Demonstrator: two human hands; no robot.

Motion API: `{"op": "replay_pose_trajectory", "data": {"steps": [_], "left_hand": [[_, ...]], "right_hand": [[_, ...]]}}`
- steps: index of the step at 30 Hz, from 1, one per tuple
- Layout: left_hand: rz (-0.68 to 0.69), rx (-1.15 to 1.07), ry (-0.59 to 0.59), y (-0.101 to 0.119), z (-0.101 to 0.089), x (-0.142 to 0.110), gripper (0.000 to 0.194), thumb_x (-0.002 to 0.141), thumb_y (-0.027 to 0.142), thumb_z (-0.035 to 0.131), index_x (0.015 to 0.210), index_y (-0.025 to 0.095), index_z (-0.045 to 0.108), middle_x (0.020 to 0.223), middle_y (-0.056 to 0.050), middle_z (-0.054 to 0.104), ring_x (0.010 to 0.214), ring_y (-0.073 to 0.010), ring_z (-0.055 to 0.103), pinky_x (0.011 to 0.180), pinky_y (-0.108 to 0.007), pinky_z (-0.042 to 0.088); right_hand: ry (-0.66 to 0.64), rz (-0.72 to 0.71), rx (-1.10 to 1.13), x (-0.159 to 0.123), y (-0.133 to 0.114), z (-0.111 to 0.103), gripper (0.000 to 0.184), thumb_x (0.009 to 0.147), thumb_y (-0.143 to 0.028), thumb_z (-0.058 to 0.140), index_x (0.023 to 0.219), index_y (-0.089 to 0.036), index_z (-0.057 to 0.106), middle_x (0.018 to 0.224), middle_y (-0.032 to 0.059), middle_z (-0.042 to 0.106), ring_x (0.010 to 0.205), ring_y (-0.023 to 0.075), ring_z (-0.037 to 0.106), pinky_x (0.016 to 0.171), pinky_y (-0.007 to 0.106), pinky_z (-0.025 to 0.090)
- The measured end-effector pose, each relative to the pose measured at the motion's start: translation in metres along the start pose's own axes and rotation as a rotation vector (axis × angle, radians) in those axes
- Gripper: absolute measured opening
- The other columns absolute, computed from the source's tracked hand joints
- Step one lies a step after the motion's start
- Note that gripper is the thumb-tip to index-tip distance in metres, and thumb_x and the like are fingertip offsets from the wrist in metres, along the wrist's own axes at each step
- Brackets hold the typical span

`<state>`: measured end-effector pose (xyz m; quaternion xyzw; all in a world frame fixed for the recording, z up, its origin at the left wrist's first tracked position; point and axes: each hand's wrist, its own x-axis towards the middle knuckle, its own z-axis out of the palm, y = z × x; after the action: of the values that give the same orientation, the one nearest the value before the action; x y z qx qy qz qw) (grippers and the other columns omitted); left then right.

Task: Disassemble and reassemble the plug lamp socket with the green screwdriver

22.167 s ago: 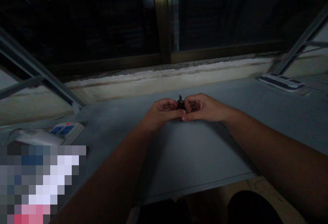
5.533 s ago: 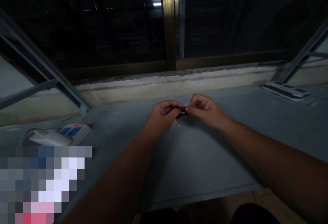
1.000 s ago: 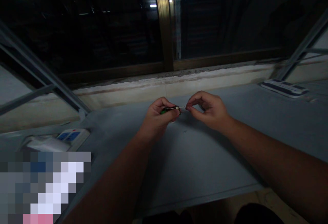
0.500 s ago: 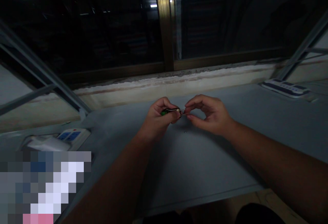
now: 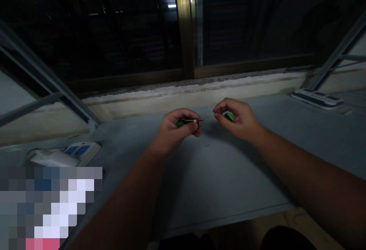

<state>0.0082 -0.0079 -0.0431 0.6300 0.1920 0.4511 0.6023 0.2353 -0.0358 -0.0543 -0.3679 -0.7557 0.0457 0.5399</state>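
Note:
My left hand [image 5: 176, 130] is curled around a small green-handled screwdriver [image 5: 187, 121] whose thin metal tip points right, above the grey table [image 5: 217, 177]. My right hand [image 5: 238, 118] hovers a short way to the right, its fingers pinched and curled around a small green object [image 5: 229, 117] that I cannot make out further. The hands are apart with a gap between them. A tiny screw-like speck [image 5: 207, 146] lies on the table below the gap.
A white power strip with blue switches [image 5: 78, 150] lies at the left and another power strip [image 5: 316, 98] at the far right. Metal frame bars slant at both sides. A dark window and pale sill run behind the table. A blurred patch covers the lower left corner.
My right hand has pulled away to the right from the screwdriver tip, and a green piece now shows in its fingers. The left hand stays in place with the screwdriver.

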Motion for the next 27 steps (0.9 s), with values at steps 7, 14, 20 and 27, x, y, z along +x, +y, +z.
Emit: {"op": "replay_pose_trajectory", "data": {"steps": [7, 14, 20, 27], "left_hand": [[-0.065, 0.083, 0.031, -0.004, -0.006, 0.002, 0.023, 0.072, 0.022, 0.080, 0.090, 0.014, 0.069, 0.071, -0.001, 0.070, 0.060, -0.0117, 0.066, 0.058, -0.023, 0.053], [-0.116, 0.162, 0.025, -0.004, 0.004, 0.001, 0.018, 0.074, 0.021, 0.076, 0.088, 0.012, 0.068, 0.065, -0.001, 0.069, 0.057, -0.0104, 0.063, 0.058, -0.022, 0.051], [-0.144, 0.175, 0.045, -0.004, 0.005, 0.002, 0.019, 0.073, 0.020, 0.075, 0.089, 0.012, 0.068, 0.064, -0.001, 0.069, 0.057, -0.0104, 0.064, 0.058, -0.023, 0.051], [-0.175, 0.169, 0.028, -0.007, 0.004, 0.002, 0.019, 0.073, 0.018, 0.075, 0.090, 0.012, 0.069, 0.065, -0.001, 0.070, 0.058, -0.0104, 0.065, 0.061, -0.023, 0.051]], "right_hand": [[-0.041, -0.162, -0.026, -0.001, -0.025, 0.000, 0.011, 0.088, -0.018, 0.068, 0.099, -0.020, 0.068, 0.087, 0.0049, 0.071, 0.079, 0.0168, 0.067, 0.075, 0.031, 0.053], [-0.151, -0.232, -0.051, -0.003, -0.022, 0.009, 0.006, 0.090, -0.015, 0.064, 0.094, -0.017, 0.068, 0.084, 0.0057, 0.070, 0.076, 0.0159, 0.065, 0.072, 0.030, 0.051], [-0.221, -0.281, -0.148, -0.001, -0.019, 0.009, 0.007, 0.092, -0.016, 0.059, 0.089, -0.017, 0.065, 0.083, 0.0056, 0.066, 0.076, 0.0167, 0.060, 0.071, 0.031, 0.048], [-0.287, -0.281, -0.172, 0.000, -0.021, 0.010, 0.014, 0.094, -0.017, 0.052, 0.085, -0.016, 0.062, 0.078, 0.0045, 0.059, 0.071, 0.0157, 0.055, 0.066, 0.030, 0.042]]}}
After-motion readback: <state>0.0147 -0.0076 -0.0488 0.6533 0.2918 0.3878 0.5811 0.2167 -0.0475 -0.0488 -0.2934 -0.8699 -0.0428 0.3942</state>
